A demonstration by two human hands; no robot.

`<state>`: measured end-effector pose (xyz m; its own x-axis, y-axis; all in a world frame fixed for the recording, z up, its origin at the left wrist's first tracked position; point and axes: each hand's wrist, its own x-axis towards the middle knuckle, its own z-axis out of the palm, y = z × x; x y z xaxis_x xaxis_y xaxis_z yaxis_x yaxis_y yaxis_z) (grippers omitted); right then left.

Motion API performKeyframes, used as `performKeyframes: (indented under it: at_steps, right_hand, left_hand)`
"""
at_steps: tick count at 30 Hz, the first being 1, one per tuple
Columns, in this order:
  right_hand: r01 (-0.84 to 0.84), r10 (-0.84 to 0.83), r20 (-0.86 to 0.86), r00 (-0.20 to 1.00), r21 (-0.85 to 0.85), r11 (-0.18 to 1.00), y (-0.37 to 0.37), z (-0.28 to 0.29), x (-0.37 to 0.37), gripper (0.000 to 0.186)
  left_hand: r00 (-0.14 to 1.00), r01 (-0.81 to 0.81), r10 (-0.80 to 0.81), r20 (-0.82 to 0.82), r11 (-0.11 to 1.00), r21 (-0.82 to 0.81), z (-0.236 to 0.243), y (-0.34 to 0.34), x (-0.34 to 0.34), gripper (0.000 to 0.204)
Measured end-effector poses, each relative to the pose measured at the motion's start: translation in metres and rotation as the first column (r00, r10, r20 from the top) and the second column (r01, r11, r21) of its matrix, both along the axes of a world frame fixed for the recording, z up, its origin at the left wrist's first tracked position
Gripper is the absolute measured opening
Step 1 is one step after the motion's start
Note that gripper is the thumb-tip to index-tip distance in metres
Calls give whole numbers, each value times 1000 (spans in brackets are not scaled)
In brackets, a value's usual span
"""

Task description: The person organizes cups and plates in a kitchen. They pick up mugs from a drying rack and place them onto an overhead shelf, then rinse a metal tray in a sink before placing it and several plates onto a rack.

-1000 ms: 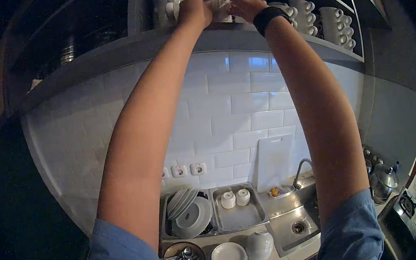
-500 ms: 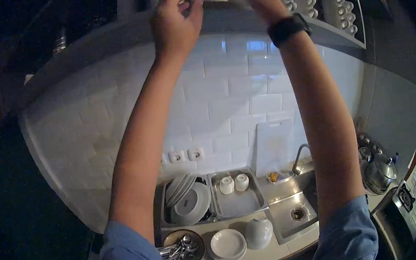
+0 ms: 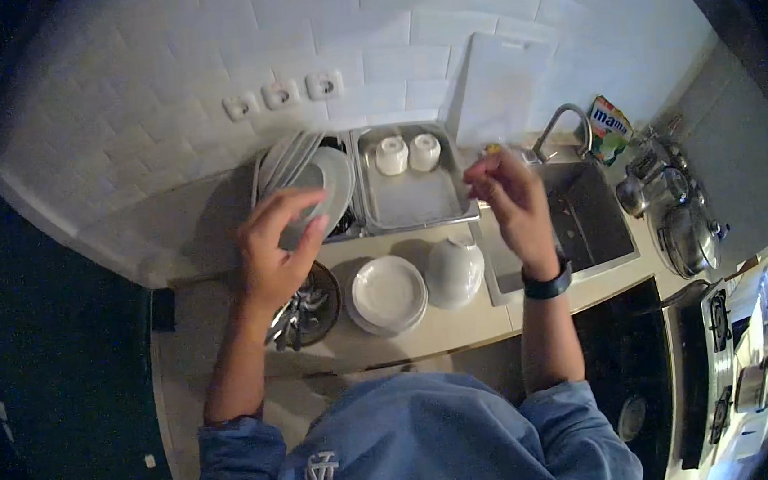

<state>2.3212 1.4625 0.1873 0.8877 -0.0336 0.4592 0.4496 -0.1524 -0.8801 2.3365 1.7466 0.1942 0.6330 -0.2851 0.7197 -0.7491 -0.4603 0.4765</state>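
I've got plates (image 3: pixel 337 180) leaning left of the tray (image 3: pixel 415 200), cups (image 3: pixel 392 155) upended in it, both likely to drain. My left hand (image 3: pixel 281 244) hovers before the plates, wide and empty; the right hand (image 3: pixel 515 207) curls narrow near the sink (image 3: pixel 608 222), fingertip contact too blurred to tell.

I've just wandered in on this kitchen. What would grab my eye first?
Your eye would likely go to the two bare hands in mid-picture: the left hand, open, in front of the plates, and the right hand, fingers bent, by the sink. Next come two white cups, upside down in the metal tray between the hands.
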Motion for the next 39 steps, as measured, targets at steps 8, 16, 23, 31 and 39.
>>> performKeyframes:
  at_steps: [8, 16, 23, 31, 39]
  right_hand:
    - [14, 12, -334, 942, 74, 997, -31, -130, -12, 12]
    - [-42, -24, -194, 981, -329, 943, -38, -155, 95, 17]
    - [190, -202, 89, 975, -804, 563, 19, -179, 287, 47]
    - [-193, -498, -230, 836, -973, 126, 59, -188, 326, 92]
    - [-97, -379, -108, 919, -994, 48, 34, -223, 340, 85]
  left_hand:
    - [865, -204, 111, -490, 969, -140, -156, -3, -47, 15]
    - [703, -298, 66, -708, 931, -209, -175, -6, -80, 16]
    - [657, -394, 212, -724, 915, -90, -162, 22, -80, 25]
    - [607, -463, 272, -747, 885, -53, -163, 56, -59, 16]
    - [708, -308, 50, -705, 920, -244, -196, 58, -26, 17]
